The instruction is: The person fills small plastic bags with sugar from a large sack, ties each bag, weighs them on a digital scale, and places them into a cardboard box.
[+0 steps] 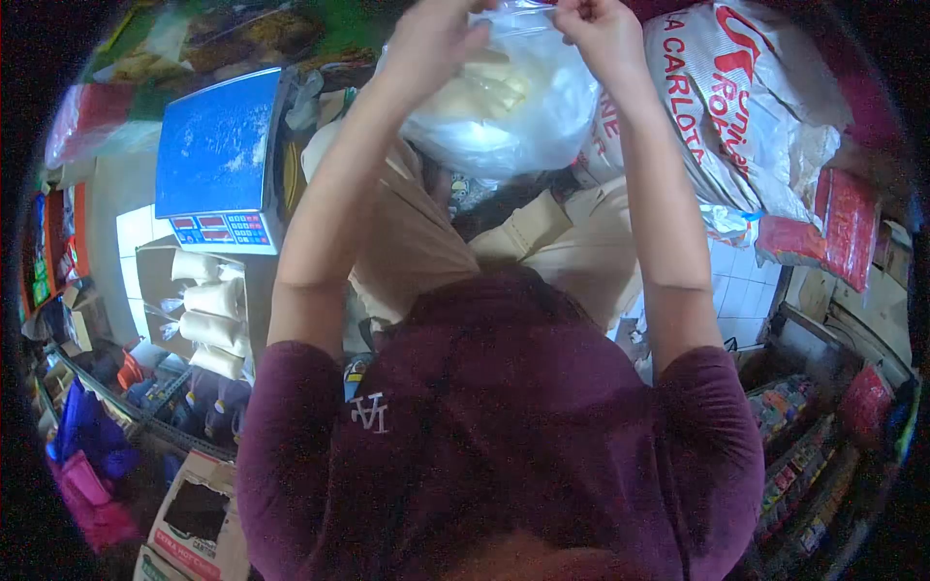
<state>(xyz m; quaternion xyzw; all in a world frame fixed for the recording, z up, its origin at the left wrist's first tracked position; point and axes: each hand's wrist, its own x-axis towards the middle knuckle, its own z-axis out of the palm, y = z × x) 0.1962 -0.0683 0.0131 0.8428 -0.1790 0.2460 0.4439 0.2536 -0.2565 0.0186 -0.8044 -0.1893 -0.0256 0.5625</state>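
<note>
A large clear plastic bag (552, 121) with pale, cream-coloured contents sits in front of my lap, its top at the upper edge of the view. My right hand (608, 34) is closed, fingers pinched at the bag's upper right rim. My left hand (431, 44) is over the bag's upper left side, smeared by motion, so its grip does not show clearly. What exactly fills the bag cannot be made out through the cloudy plastic.
A blue-topped digital scale (215, 145) stands at left, with several filled white bags (213, 300) in a box below it. A large printed white sack (722, 87) and a red package (845, 228) are at right. A cardboard box (199, 518) lies lower left.
</note>
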